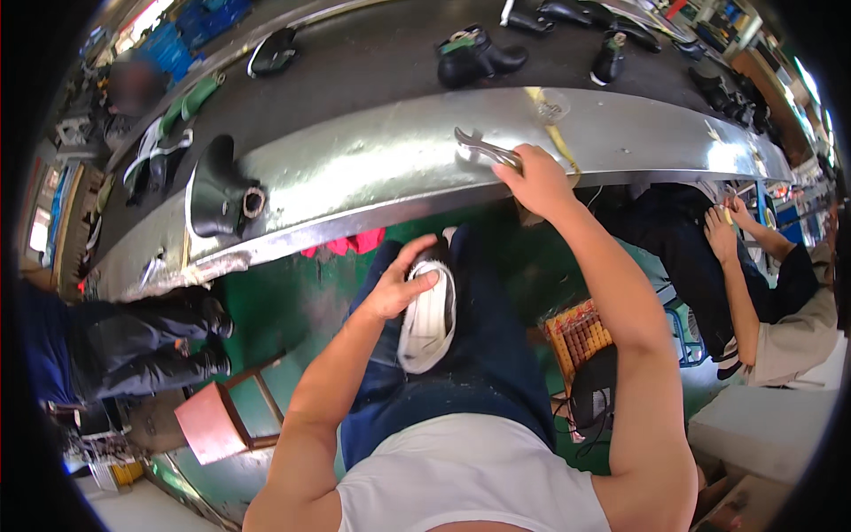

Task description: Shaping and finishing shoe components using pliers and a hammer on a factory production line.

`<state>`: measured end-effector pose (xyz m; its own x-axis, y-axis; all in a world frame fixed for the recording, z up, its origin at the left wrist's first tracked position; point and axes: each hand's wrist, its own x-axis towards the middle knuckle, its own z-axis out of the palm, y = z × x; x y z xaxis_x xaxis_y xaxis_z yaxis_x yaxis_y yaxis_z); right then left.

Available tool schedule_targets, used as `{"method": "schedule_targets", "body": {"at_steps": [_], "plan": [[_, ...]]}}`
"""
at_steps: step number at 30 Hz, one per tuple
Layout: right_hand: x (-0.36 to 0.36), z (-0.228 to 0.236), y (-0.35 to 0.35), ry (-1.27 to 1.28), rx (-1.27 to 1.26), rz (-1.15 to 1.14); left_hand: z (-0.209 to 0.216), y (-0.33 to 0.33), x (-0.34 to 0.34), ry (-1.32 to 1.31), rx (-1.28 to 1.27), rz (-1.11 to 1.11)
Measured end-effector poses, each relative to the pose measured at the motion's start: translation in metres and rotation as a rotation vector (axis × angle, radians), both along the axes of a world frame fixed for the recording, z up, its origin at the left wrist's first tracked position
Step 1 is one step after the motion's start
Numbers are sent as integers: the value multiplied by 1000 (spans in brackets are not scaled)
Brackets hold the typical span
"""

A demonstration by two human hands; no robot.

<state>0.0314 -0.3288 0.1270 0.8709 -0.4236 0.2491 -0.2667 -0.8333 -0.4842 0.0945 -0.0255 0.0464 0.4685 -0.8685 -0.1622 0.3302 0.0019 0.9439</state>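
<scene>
In my lap, my left hand (396, 291) is wrapped round a shoe (428, 330) whose pale, whitish underside faces up. Its dark toe end points away from me, partly hidden by my fingers. Over the metal ledge of the bench, my right hand (535, 182) grips the handles of a pair of metal pliers (489, 152). Their hooked jaw end points left, lying on or just above the shiny ledge (372, 146); contact cannot be made out. To the left, a tall black boot (215, 191) stands on the ledge.
Beyond the ledge runs a dark belt (355, 80) carrying several black shoes and boots, among them a black ankle boot (477, 58). At right, a co-worker's hands (722, 232) are busy near the bench. A person's legs (151, 341) and a stool (215, 421) are at left.
</scene>
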Motion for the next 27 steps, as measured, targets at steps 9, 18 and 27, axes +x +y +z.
{"method": "schedule_targets", "body": {"at_steps": [9, 18, 27], "plan": [[-160, -40, 134, 444, 1067, 82, -34, 25, -10, -431, 195, 169], [-124, -64, 151, 429, 1142, 294, -37, 24, -4, -327, 223, -5], [-103, -78, 145, 450, 643, 292, -33, 23, 6, -233, 171, 60]]}}
